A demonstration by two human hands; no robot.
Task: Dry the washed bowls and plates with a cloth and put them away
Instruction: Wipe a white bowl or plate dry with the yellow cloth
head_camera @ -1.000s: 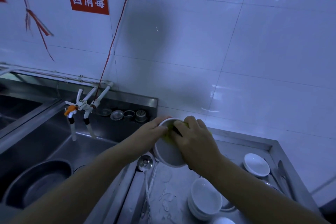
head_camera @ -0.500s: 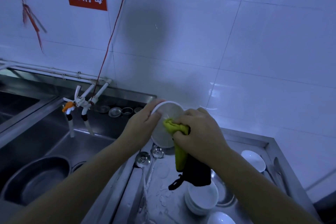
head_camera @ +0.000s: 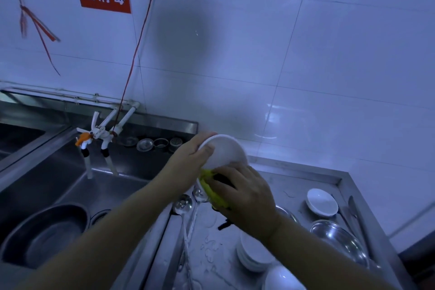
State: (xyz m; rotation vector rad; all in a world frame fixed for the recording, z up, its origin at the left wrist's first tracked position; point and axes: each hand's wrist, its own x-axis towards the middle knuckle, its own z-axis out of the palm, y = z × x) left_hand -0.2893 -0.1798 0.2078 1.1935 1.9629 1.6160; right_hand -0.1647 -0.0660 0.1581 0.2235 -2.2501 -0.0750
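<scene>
My left hand (head_camera: pixel 188 162) grips a white bowl (head_camera: pixel 226 150) by its left rim and holds it tilted above the wet steel counter (head_camera: pixel 294 181). My right hand (head_camera: pixel 247 198) holds a yellow and black cloth (head_camera: pixel 213 189) pressed against the bowl's lower edge. A stack of white bowls (head_camera: pixel 253 256) stands on the counter below my right wrist. Another white bowl (head_camera: pixel 282 278) lies at the bottom edge, and a small white dish (head_camera: pixel 322 202) sits farther right.
A steel sink (head_camera: pixel 98 190) lies to the left with a large metal basin (head_camera: pixel 44 235) in it and white taps (head_camera: pixel 98 134) above. Two ladles (head_camera: pixel 186 202) rest on the sink divider. A metal bowl (head_camera: pixel 339 240) and utensils (head_camera: pixel 354 212) lie at the counter's right.
The bowl has tipped so its white surface shows more. My right hand with the cloth slid down from the bowl's middle to its lower edge, and the cloth's hanging end is now mostly hidden.
</scene>
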